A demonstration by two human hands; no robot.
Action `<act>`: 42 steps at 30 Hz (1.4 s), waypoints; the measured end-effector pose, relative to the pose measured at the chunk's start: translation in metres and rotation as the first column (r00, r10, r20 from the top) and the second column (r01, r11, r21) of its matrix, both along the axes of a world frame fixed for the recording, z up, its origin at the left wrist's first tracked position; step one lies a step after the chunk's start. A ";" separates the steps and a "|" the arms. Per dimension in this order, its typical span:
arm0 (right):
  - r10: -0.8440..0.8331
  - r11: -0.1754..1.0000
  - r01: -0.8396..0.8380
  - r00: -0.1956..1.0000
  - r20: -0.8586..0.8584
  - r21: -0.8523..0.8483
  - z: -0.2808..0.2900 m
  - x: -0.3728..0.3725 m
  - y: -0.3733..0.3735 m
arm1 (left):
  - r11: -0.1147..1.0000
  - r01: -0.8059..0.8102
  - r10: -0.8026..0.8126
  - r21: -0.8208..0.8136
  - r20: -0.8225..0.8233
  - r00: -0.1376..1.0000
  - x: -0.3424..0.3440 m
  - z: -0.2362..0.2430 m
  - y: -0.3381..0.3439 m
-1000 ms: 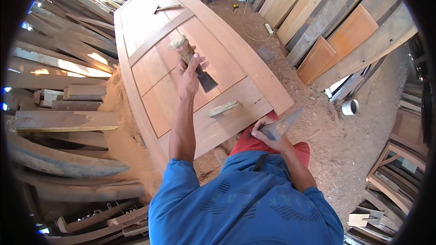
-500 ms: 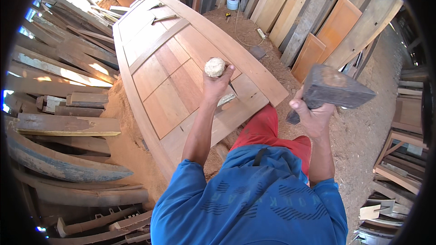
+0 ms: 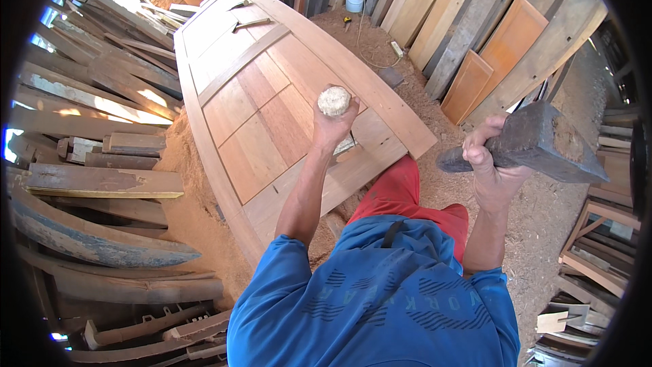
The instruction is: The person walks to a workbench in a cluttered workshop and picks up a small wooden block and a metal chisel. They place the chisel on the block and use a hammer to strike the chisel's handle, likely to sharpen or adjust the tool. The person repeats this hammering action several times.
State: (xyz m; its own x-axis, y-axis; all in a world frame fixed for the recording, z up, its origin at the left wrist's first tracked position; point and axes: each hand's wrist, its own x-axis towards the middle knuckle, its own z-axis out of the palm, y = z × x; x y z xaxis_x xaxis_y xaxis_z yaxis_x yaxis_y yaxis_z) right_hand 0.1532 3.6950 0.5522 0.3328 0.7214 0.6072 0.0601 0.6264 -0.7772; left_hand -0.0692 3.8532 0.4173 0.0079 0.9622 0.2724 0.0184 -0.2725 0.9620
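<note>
My left hand [image 3: 331, 129] is closed around the handle of a chisel [image 3: 334, 101], whose pale, battered round end faces up. Its blade is mostly hidden beneath the hand. The chisel is held over the near end of a panelled wooden door [image 3: 261, 146]; whether its tip touches the wood cannot be told. Off to the right, beyond the door's edge, my right hand [image 3: 496, 175] grips a dark wooden mallet [image 3: 551, 143] by its short handle, the block-shaped head raised and pointing right. A slot shows in the door's end rail beside my left wrist.
On the door's far half lies a hammer-like tool [image 3: 251, 24]. Stacked timber [image 3: 102, 180] lines the left side, and boards [image 3: 468, 41] lean at the back right. A white bucket [image 3: 354, 2], a cable and sawdust [image 3: 187, 197] are on the ground.
The mallet has swung out to the right with my right hand, its head turning away from the door. My left hand and the chisel appear slightly further right as the whole view shifts.
</note>
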 end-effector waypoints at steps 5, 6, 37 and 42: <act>-0.006 0.999 0.007 1.000 0.023 -0.035 -0.003 0.000 0.002 | 1.000 -0.009 0.009 0.015 -0.024 1.000 -0.001 -0.003 0.003; -0.007 0.998 0.010 0.999 0.045 -0.055 -0.004 0.002 0.002 | 1.000 -0.005 0.005 0.003 -0.022 1.000 0.000 -0.003 0.003; 0.031 0.990 -0.029 0.999 -0.014 0.142 0.031 -0.010 0.023 | 0.998 0.060 -0.059 0.031 -0.025 0.998 -0.013 -0.001 -0.022; 0.036 0.989 -0.032 0.999 -0.031 0.145 0.033 -0.012 0.021 | 0.998 0.058 -0.058 0.022 -0.004 0.998 -0.013 -0.006 -0.019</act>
State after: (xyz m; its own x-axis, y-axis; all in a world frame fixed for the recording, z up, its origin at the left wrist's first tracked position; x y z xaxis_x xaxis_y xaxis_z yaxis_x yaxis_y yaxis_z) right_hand 0.1414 3.7161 0.5857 0.3311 0.6385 0.6948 0.0126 0.7333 -0.6798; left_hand -0.0824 3.8341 0.4111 0.0642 0.9537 0.2938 0.0055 -0.2948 0.9556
